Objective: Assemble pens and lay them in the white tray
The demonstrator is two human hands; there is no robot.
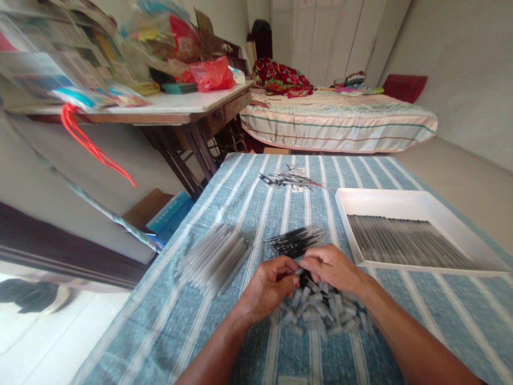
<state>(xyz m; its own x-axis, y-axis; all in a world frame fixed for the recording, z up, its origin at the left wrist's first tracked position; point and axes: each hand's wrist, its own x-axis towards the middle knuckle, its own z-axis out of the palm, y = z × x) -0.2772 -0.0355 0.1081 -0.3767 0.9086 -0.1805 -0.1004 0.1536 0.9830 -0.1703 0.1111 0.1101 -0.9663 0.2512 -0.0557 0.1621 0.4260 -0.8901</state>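
Observation:
My left hand and my right hand meet fingertip to fingertip, both pinched closed. The small part between their fingers is mostly hidden. Just below them lies a heap of short, translucent grey pen caps, with something black showing under the fingers. Beyond the fingertips is a bunch of slim black-ended pen parts with clear ends. To the left of my left hand, a stack of long translucent pen barrels lies side by side, slightly blurred.
A white tray on the right holds a row of dark-ended pens. Thin black and clear pieces lie at the far end of the striped tablecloth. Left stands a cluttered desk; behind is a bed.

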